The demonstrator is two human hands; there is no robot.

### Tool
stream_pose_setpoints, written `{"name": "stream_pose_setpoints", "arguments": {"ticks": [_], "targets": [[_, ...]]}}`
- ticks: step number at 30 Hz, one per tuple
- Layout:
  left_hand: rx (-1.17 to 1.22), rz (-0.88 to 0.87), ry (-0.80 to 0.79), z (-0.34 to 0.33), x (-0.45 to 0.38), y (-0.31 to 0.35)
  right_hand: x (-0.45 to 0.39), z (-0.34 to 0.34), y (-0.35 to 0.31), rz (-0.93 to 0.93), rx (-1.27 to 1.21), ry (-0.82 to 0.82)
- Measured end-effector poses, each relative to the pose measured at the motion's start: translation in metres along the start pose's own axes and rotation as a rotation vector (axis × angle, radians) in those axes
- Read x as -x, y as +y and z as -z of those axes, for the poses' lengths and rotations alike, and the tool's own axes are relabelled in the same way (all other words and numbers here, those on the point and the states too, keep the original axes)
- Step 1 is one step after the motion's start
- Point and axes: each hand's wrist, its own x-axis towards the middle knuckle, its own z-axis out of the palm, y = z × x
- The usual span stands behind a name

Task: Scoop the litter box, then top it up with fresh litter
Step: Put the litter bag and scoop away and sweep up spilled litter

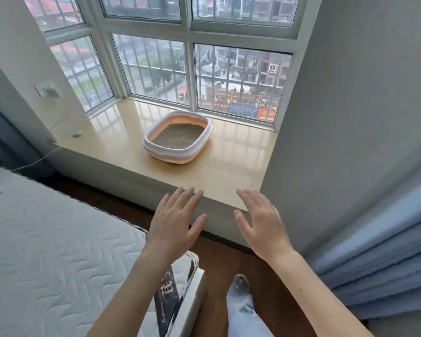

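— What fills the frame?

— A glossy beige stone window ledge (136, 144), smooth enough to mirror the white-framed barred window (190, 59) behind it. At lower left lies a white quilted mattress (46, 239) stitched in wavy lines; at far right hangs a pleated blue fabric curtain (387, 251). The floor (219, 259) between them is dark wood.

— And the litter box?

— A rounded rectangular plastic litter box (178, 154), pale orange base under a white rim, stands toward the ledge's back edge, near the window and roughly midway along it. It holds grey, fine-grained litter (179, 137), its surface fairly level.

— Where are the hands?

— Both bare and holding nothing, fingers straight and spread, palms down. The left hand (174, 222) and the right hand (265, 224) are at the ledge's front edge, apart from each other; whether they touch it cannot be told. The box lies well beyond them, ahead and slightly left.

— Anything smaller?

— A small pale green object (77, 135) on a thin white cable rests at the ledge's left end.
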Motion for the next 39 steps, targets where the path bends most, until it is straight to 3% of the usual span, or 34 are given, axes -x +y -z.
{"name": "stream_pose_setpoints", "arguments": {"ticks": [12,25,39], "targets": [[-0.024,0.181,0.022,-0.042,-0.193,-0.010,-0.225,-0.011,0.074,0.173,-0.053,-0.090],[-0.022,0.292,0.035,-0.066,-0.289,-0.074,-0.348,-0.059,0.078,0.279,-0.121,-0.088],[0.035,0.103,-0.090,-0.092,-0.426,-0.261,-0.496,-0.179,0.038,0.088,-0.093,-0.059]]}}
